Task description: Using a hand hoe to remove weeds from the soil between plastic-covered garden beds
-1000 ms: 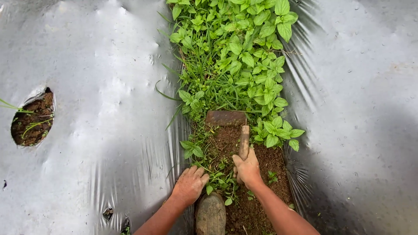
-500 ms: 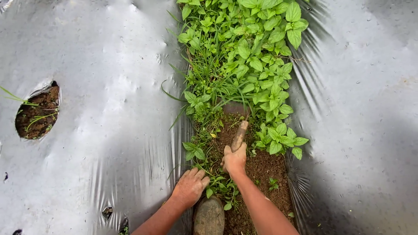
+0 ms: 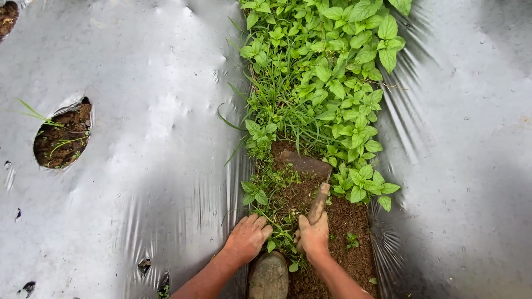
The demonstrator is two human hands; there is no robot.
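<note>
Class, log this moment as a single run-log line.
right hand: grips hoe handle | blade: in soil at weeds | left hand: on weeds by plastic mulch

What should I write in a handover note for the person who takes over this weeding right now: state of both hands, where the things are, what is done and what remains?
Right hand: closed on the wooden handle of the small hoe; its blade sits in the soil at the edge of the weeds.
Left hand: open, palm down on low weeds at the edge of the silver plastic mulch.
Done: the near part of the furrow is bare brown soil, with a few small sprouts.
Left: the dense green weeds ahead of the blade fill the furrow to the top of the view.
A stone lies between the forearms.
</note>
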